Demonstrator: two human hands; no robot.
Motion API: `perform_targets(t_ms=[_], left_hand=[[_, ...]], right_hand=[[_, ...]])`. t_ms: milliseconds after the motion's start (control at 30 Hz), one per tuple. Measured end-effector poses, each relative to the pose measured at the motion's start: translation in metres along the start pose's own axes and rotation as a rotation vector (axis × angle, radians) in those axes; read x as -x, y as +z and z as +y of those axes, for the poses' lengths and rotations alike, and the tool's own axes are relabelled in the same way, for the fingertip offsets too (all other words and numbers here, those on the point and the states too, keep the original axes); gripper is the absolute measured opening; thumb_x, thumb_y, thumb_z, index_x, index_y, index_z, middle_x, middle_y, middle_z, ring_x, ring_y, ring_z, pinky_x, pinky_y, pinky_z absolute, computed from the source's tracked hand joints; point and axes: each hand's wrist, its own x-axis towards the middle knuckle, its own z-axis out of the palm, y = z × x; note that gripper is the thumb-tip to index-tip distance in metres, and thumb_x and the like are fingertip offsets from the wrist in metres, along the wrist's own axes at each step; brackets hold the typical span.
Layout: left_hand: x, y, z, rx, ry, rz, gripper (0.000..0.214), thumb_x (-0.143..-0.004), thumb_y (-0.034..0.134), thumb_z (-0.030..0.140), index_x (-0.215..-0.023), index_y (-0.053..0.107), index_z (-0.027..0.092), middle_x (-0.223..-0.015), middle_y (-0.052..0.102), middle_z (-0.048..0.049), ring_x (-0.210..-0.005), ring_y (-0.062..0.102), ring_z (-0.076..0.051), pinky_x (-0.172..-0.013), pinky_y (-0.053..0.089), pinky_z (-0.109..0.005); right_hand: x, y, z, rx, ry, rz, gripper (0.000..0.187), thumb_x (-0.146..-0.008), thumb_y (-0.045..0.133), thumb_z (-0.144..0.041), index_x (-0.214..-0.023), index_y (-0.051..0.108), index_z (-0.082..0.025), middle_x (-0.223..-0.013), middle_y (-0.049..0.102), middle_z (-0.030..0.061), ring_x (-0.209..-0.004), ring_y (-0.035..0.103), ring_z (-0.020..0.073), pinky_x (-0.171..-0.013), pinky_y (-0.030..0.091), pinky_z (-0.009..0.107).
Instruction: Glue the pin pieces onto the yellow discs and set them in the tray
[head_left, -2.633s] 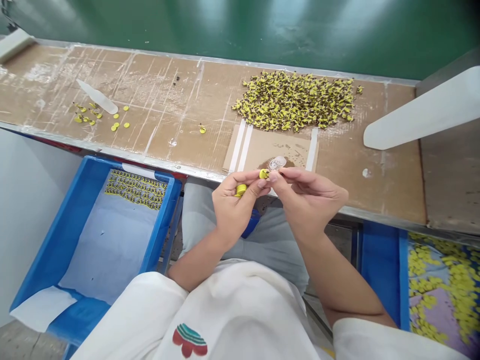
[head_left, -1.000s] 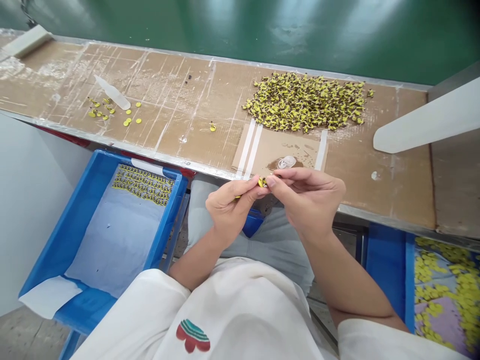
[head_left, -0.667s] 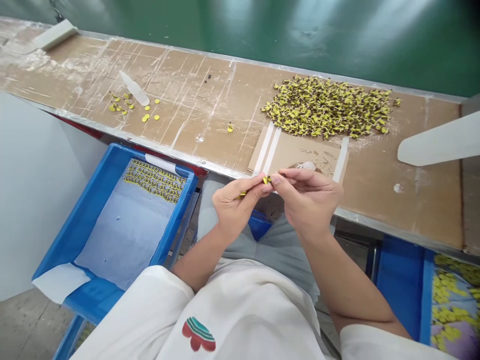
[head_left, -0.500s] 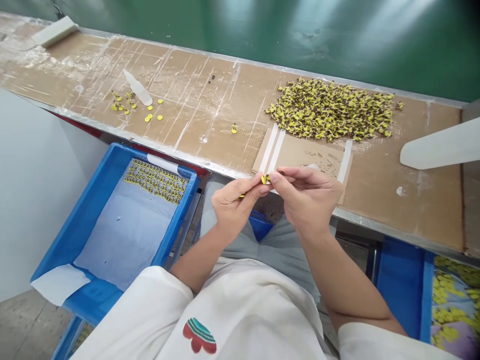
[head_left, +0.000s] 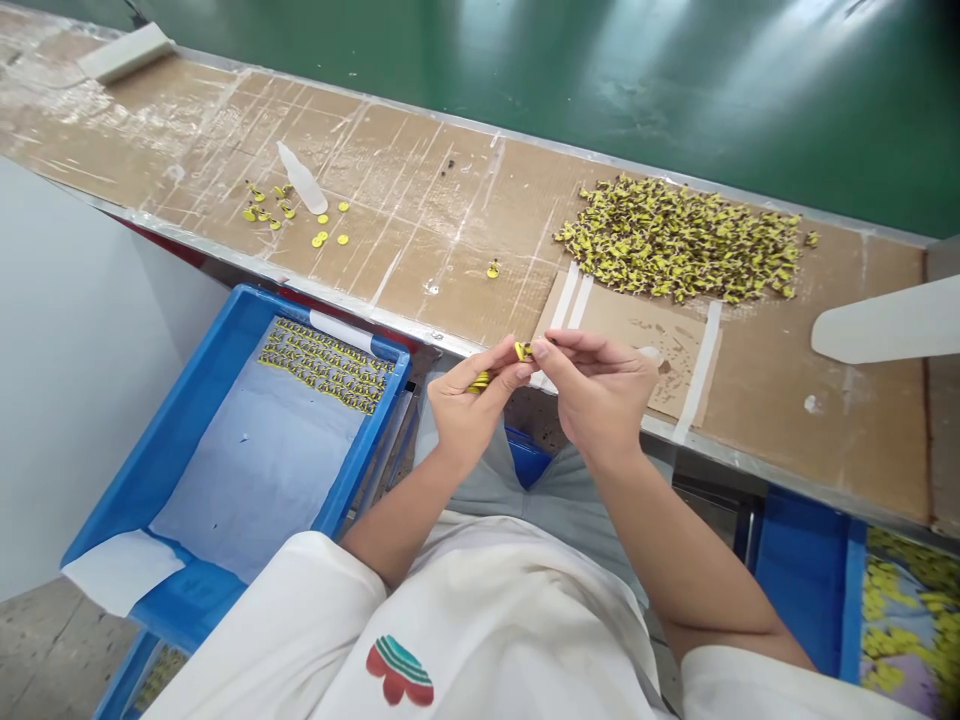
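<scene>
Just over the table's front edge, my left hand (head_left: 466, 412) pinches a small yellow disc (head_left: 520, 351) between thumb and forefinger. More yellow discs (head_left: 478, 383) are tucked in its palm, partly covered by the fingers. My right hand (head_left: 606, 405) is closed at the fingertips on a tiny dark-and-yellow figure (head_left: 528, 351), which meets the disc; whether they are joined I cannot tell. Behind the hands lies a cardboard pad (head_left: 611, 315) with white tape strips. A large heap of small yellow-and-dark figures (head_left: 682, 240) covers the table beyond it.
At left, a white squeeze bottle (head_left: 302, 178) lies beside loose yellow discs (head_left: 343, 240) and several disc-based figures (head_left: 259, 213). One more figure (head_left: 493, 269) stands mid-table. A blue tray (head_left: 187, 400) holds rows of figures (head_left: 326, 365). Another blue bin (head_left: 851, 590) sits lower right.
The view has shifted slightly, so the table things appear farther right. My right hand has turned a little, and more of the yellow discs in my left palm show.
</scene>
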Motion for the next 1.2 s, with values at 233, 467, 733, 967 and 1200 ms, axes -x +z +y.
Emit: perform_targets(t_ms=[233,467,733,967,1200], left_hand=[[-0.027,-0.02,0.01,0.374,-0.439,0.075,0.03,-0.095,0.057,0.036,-0.104,0.076,0.014,-0.106,0.078,-0.0106,-0.101,0.075,-0.018,-0.098,0.056,-0.032],[-0.041,-0.046,0.012,0.607,-0.527,0.16,0.038,-0.095,0.045,0.035,-0.096,0.072,0.009,-0.1,0.076,-0.0142,-0.109,0.072,-0.021,-0.104,0.053,-0.034],[-0.045,-0.057,0.01,0.501,-0.457,0.086,0.032,-0.09,0.049,0.038,-0.093,0.072,0.016,-0.106,0.076,-0.0129,-0.109,0.071,-0.021,-0.106,0.052,-0.04],[-0.043,-0.054,0.011,0.456,-0.443,0.084,0.037,-0.092,0.044,0.039,-0.094,0.073,0.016,-0.111,0.076,-0.0132,-0.115,0.069,-0.022,-0.106,0.052,-0.041],[-0.038,-0.046,0.007,0.456,-0.417,-0.019,0.042,-0.094,0.04,0.041,-0.106,0.072,0.016,-0.129,0.07,-0.012,-0.129,0.062,-0.024,-0.108,0.05,-0.041]], right_hand=[[-0.065,0.009,0.041,0.347,-0.262,0.074,0.029,-0.075,0.082,-0.041,-0.095,0.074,-0.022,-0.08,0.075,0.0016,-0.072,0.072,0.0168,-0.07,0.06,0.031],[-0.115,0.016,0.094,0.98,-0.49,-0.177,0.018,-0.088,0.064,-0.034,-0.091,0.076,-0.021,-0.086,0.077,0.0045,-0.081,0.072,0.0207,-0.083,0.054,0.035],[-0.112,0.02,0.099,1.08,-0.471,-0.159,0.021,-0.089,0.063,-0.034,-0.101,0.073,-0.02,-0.092,0.077,0.0065,-0.088,0.072,0.0232,-0.089,0.053,0.039],[-0.109,0.017,0.097,1.012,-0.457,-0.112,0.028,-0.089,0.064,-0.041,-0.105,0.069,-0.018,-0.098,0.076,0.0089,-0.094,0.072,0.0244,-0.094,0.052,0.042],[-0.036,0.014,0.056,0.769,-0.674,-0.247,0.018,-0.087,0.072,-0.037,-0.099,0.073,-0.024,-0.084,0.077,0.0035,-0.068,0.069,0.0167,-0.073,0.056,0.033]])
